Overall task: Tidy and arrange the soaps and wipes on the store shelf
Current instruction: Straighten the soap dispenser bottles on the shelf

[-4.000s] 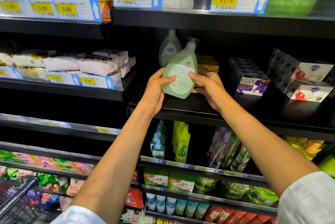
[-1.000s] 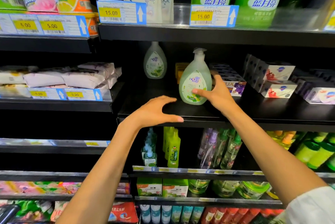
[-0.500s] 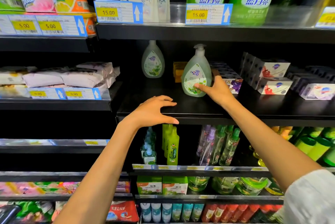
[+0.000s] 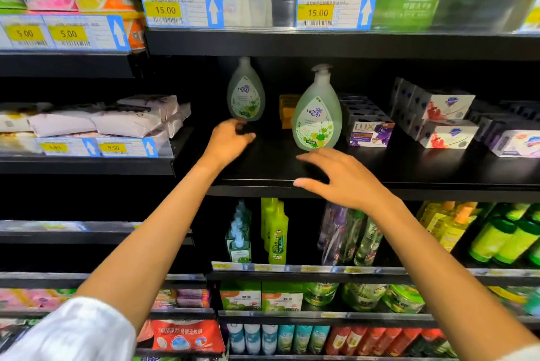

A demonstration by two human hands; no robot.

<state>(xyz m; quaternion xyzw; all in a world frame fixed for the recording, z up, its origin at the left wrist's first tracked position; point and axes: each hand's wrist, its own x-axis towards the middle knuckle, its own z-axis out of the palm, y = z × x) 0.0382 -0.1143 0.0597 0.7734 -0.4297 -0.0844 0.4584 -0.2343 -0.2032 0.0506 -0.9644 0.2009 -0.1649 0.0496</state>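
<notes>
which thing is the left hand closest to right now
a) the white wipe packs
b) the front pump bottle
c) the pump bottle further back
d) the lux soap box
c: the left hand reaches just below the back pump bottle, while the front pump bottle stands free, nearer the right hand.

Shop: price tags (image 4: 165, 9) on stocked black shelves (image 4: 321, 45).

front soap bottle (image 4: 317, 121) upright on black shelf (image 4: 438, 167), pump top on. rear soap bottle (image 4: 246, 94) left of it, farther back. left hand (image 4: 229, 141) just below rear bottle, blurred, contact unclear. right hand (image 4: 340, 178) in front of front bottle, fingers spread, holding nothing. lux soap box (image 4: 371, 134) just right of front bottle. wipe packs (image 4: 117, 118) far left of it.
</notes>
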